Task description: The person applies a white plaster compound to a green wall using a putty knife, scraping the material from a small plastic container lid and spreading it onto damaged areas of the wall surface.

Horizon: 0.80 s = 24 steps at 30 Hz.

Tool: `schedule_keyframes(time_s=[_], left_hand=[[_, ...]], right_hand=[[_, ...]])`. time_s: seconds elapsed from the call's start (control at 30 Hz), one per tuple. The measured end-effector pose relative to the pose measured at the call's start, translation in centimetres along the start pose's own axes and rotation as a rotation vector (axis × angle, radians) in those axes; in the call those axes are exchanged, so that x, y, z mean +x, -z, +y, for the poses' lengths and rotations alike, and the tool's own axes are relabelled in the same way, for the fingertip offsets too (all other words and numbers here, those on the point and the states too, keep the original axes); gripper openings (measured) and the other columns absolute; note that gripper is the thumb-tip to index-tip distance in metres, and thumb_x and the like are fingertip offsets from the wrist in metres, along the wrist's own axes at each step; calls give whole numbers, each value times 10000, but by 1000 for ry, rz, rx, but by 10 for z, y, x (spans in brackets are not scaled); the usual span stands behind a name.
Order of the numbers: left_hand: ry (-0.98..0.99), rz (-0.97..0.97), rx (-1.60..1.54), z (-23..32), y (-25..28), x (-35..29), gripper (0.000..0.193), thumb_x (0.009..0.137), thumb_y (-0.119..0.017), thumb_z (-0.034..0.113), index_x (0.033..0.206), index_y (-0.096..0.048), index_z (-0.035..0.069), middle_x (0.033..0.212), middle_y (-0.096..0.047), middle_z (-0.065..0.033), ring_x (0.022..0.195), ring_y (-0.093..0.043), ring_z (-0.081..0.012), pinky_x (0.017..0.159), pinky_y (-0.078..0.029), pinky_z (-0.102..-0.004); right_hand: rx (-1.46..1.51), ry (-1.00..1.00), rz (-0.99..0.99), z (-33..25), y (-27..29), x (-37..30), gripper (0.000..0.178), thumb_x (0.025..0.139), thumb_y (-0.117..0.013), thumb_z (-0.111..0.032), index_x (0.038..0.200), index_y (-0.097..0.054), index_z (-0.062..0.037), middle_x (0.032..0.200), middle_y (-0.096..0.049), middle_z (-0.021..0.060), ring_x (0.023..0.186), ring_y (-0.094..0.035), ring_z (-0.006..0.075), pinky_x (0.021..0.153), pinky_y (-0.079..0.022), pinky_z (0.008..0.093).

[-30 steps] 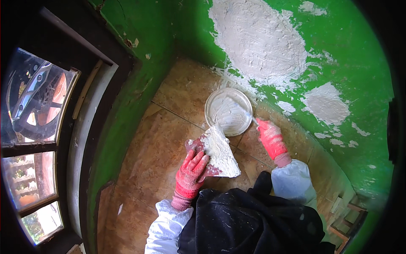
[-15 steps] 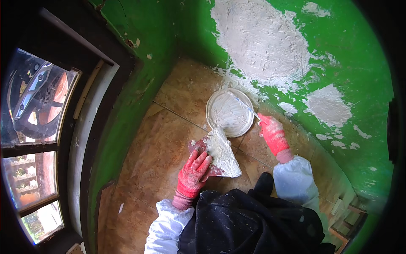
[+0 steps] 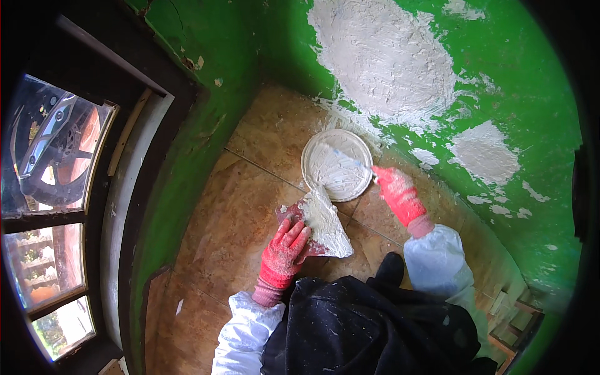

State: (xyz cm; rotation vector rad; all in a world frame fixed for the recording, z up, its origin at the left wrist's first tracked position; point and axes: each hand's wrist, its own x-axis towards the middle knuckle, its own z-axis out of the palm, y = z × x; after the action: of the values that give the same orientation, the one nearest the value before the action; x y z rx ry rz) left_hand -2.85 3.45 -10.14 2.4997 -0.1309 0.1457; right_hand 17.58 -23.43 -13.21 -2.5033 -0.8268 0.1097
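My left hand (image 3: 286,253), in a red glove caked with white, grips the left side of a reddish flat board (image 3: 291,213). Thick white plaster (image 3: 328,226) covers the board's right part, and its far tip reaches the rim of a round white bucket (image 3: 305,164). Pale plaster shows inside the bucket. Closed around the end of a slim, plaster-smeared spatula (image 3: 350,159) is my right hand (image 3: 400,195), also red-gloved, at the bucket's right side. The spatula's far part lies over the plaster in the bucket; motion blurs it, so its exact shape is unclear.
The green wall (image 3: 494,81) beyond carries a large white plaster patch (image 3: 384,59) and a smaller patch (image 3: 484,153). Brown tiles (image 3: 206,219) form the floor. A glazed door (image 3: 47,215) stands left; a wooden frame (image 3: 522,325) sits at lower right.
My right hand has shifted slightly left, and the spatula has moved left across the bucket. My left hand still holds the board in nearly the same place.
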Motion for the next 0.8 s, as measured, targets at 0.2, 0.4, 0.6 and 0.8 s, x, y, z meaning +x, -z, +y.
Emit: schedule_keyframes(time_s=[0.2,0.4,0.6,0.8], left_hand=[[-24,-9,44,-4,1,0,521,683,-690,143,1186,-557,113,1229,-539,-95,1151,-489,-374,887,-474,-406],[-31,-45,15,0,0,0,546,660,-700,123,1187,-561,116,1224,-544,-93,1165,-479,-371,909,-459,-411],[-48,-47,22,-2,-4,-3,538,665,-699,144,1185,-564,119,1222,-545,-85,1162,-479,-378,908,-459,-417],[-33,-57,28,-3,-5,-2,523,669,-689,134,1177,-565,109,1217,-545,-100,1162,-478,-380,920,-452,-417]], right_hand=[[5,72,-145,-7,12,12,326,825,-482,-53,1105,-621,-147,852,-605,121,805,-590,307,702,-479,394],[-101,200,-12,-12,14,34,309,833,-475,-56,1092,-620,-142,873,-599,122,815,-588,311,715,-480,396],[-112,176,-145,-22,30,31,372,793,-502,-15,1113,-608,-172,907,-596,93,848,-585,297,715,-482,392],[-294,302,-124,-34,47,31,404,765,-513,-16,1110,-615,-200,903,-586,69,854,-590,266,703,-487,381]])
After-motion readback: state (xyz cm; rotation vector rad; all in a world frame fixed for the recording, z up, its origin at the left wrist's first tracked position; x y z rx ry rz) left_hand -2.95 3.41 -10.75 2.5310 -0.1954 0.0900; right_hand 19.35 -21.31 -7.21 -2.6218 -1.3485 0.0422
